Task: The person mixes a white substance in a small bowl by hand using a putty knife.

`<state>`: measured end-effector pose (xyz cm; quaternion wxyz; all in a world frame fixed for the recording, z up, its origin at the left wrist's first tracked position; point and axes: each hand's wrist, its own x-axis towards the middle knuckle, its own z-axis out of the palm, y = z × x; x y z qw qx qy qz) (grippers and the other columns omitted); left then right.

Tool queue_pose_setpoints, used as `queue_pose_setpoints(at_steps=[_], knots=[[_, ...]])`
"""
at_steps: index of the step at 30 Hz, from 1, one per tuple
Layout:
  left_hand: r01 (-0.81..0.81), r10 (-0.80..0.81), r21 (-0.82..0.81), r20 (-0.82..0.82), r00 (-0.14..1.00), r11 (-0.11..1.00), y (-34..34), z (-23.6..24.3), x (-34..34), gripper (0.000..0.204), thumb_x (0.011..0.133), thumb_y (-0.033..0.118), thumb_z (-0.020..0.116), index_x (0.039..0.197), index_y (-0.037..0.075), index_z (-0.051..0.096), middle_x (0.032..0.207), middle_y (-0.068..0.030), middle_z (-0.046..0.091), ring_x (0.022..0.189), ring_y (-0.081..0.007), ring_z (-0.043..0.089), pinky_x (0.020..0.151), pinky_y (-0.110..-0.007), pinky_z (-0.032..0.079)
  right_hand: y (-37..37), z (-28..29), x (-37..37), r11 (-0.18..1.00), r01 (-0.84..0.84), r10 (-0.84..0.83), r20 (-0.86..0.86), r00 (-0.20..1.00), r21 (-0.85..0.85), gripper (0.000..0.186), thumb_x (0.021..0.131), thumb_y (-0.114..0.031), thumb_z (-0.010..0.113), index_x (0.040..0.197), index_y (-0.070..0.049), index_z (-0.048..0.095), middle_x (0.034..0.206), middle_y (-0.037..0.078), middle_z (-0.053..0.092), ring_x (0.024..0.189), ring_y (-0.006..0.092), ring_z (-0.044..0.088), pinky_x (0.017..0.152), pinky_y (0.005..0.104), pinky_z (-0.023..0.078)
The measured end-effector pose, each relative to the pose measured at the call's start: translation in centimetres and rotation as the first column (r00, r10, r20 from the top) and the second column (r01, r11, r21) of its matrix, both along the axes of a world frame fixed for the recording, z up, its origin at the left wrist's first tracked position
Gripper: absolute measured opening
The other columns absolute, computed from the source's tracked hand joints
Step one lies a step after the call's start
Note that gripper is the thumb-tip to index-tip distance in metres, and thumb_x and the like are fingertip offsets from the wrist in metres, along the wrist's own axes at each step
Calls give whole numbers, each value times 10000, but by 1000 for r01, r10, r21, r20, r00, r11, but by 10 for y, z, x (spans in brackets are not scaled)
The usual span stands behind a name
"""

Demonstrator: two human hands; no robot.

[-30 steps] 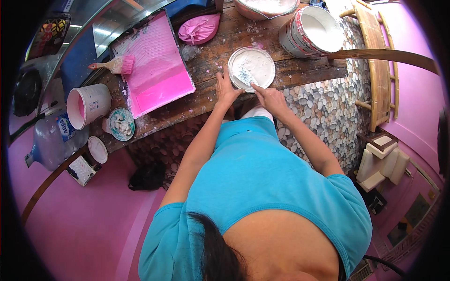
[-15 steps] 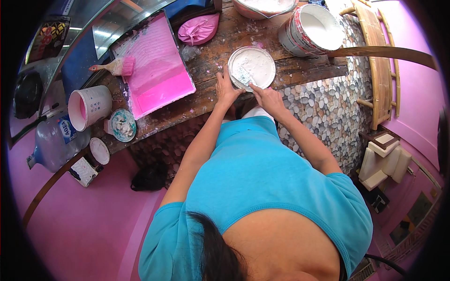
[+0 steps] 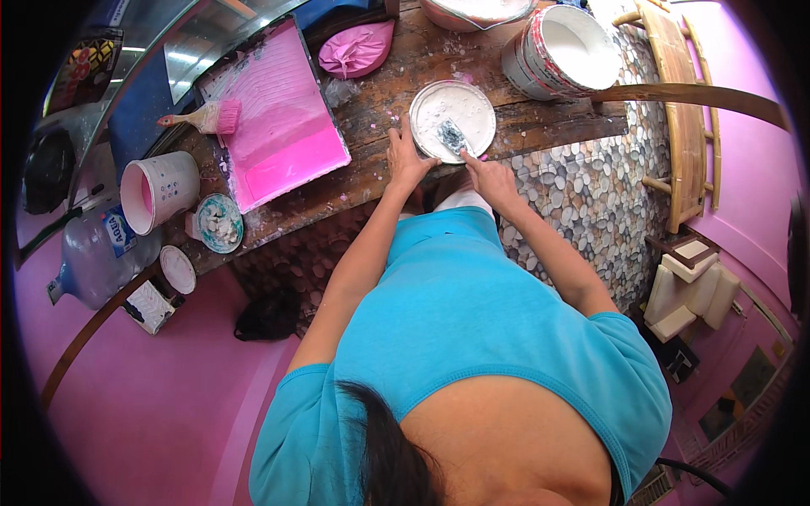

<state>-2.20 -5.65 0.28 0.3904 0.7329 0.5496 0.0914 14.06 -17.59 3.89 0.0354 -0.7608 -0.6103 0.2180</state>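
A round white lid [image 3: 467, 107] with white paste spread over it lies at the near edge of the wooden table. My left hand [image 3: 406, 158] grips its left rim, fingers along the side and thumb at the near edge. In my right hand [image 3: 493, 180] is a small putty knife [image 3: 452, 135], its flat blade smeared with paste and resting on the lid's surface. The knife's handle is mostly hidden under my fingers.
Left on the table [image 3: 380, 126] are a tray of pink paint [image 3: 287, 160], a brush [image 3: 207, 117], a white bucket [image 3: 169, 185] and a small paste tub [image 3: 221, 226]. Beyond lie a pink bag [image 3: 359, 51], stacked buckets [image 3: 531, 63] and a basin [image 3: 460, 21].
The putty knife has shifted slightly right over the lid and its blade now shows more fully. My right hand moved a little right with it; my left hand stays on the rim.
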Motion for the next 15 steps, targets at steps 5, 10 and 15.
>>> queue_pose_setpoints(at_steps=[5, 10, 15], knots=[[11, -12, 64, 29, 1000, 998, 0, -3, -1, 1249, 441, 211, 934, 1464, 117, 224, 1100, -180, 432, 1000, -393, 534, 842, -466, 470, 7, -6, 9, 998, 37, -36, -15, 999, 55, 359, 914, -240, 564, 1270, -274, 588, 699, 186, 641, 618, 364, 638, 542, 473, 493], [11, -13, 63, 42, 999, 998, 0, -4, -3, 1234, 444, 211, 933, 1457, 121, 234, 1097, -183, 436, 992, -390, 531, 833, -465, 471, 2, 3, 17, 989, -50, 71, -148, 986, 142, 361, 907, -241, 571, 1265, -280, 594, 682, 187, 634, 622, 367, 636, 550, 476, 494], [12, -13, 36, 18, 1000, 999, 1, -1, 0, 1225, 448, 204, 932, 1454, 136, 235, 1094, -180, 439, 1002, -392, 530, 836, -469, 470, -2, -5, 1, 999, -37, 38, -33, 999, 8, 352, 915, -247, 561, 1264, -274, 595, 690, 185, 636, 622, 370, 634, 557, 477, 497]])
